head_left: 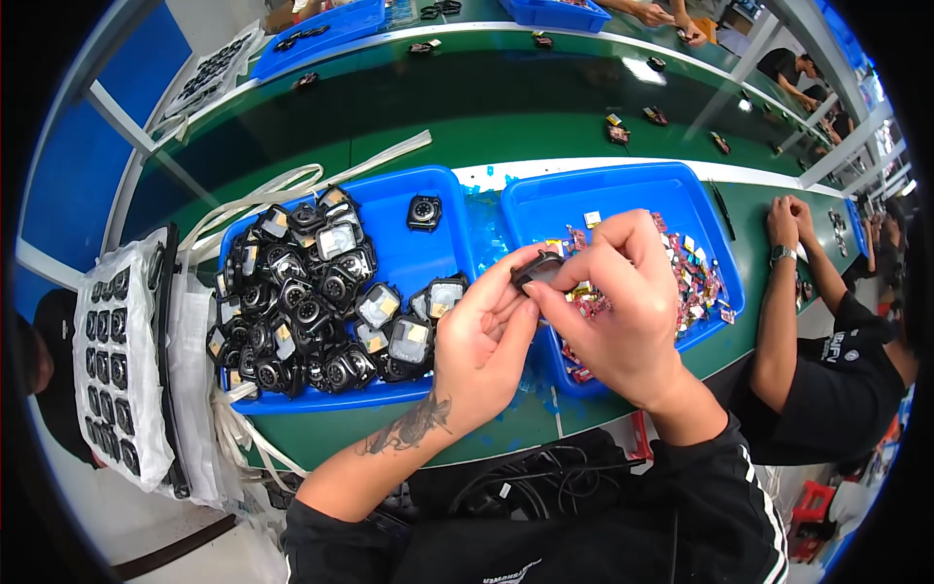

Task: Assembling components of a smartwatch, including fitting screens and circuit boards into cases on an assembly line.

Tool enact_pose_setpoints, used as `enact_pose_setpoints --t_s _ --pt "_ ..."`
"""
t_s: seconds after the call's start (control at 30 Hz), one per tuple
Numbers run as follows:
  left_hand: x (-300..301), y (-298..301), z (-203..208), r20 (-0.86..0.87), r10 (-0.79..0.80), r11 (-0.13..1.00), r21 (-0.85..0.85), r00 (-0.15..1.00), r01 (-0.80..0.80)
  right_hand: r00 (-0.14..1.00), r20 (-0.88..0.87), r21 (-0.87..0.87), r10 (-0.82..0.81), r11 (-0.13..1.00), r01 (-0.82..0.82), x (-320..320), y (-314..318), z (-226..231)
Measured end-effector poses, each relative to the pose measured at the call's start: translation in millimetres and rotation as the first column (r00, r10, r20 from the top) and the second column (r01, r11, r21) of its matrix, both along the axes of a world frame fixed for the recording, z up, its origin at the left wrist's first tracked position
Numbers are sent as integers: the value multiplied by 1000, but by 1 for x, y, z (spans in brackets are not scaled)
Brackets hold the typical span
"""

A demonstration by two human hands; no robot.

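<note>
My left hand [486, 346] holds a black smartwatch case [540, 270] between thumb and fingers, over the gap between two blue trays. From the right, my right hand [630, 307] pinches the same case with thumb and forefinger. What lies under its fingertips is hidden. Many similar black watch cases [309, 311] are heaped in the left blue tray [397, 206], some with clear film and tan tabs. One case [423, 212] lies apart near that tray's far right corner. Beneath my right hand, the right blue tray [545, 200] holds many small red, yellow and white parts [696, 268].
Beyond the trays runs a green conveyor belt [467, 107] with scattered small assemblies [618, 129]. A white tray of watch cases [117, 360] stands at left, beside pale straps [292, 185]. A black pen-like tool [722, 209] lies right of the trays. A co-worker's forearms [778, 292] are at right.
</note>
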State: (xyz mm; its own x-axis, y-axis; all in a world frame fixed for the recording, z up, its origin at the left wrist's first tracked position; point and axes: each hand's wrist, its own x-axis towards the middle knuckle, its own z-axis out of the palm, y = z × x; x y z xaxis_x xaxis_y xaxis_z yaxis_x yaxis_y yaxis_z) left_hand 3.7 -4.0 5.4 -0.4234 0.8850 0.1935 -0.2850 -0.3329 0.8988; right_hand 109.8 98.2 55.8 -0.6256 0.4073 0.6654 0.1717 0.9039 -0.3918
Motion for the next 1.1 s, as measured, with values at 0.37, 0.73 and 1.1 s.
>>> enact_pose_setpoints --t_s 0.37,0.73,1.1 --pt "-1 2 4 141 68 995 -87 988 -56 989 -101 -490 112 859 -147 3 16 -17" --pt "-20 2 11 -771 322 946 232 549 -228 940 -242 -902 240 302 -309 28 18 -14" --pt "-18 -2 5 -216 -62 986 -166 974 26 946 -245 -879 210 363 -308 33 17 -20"
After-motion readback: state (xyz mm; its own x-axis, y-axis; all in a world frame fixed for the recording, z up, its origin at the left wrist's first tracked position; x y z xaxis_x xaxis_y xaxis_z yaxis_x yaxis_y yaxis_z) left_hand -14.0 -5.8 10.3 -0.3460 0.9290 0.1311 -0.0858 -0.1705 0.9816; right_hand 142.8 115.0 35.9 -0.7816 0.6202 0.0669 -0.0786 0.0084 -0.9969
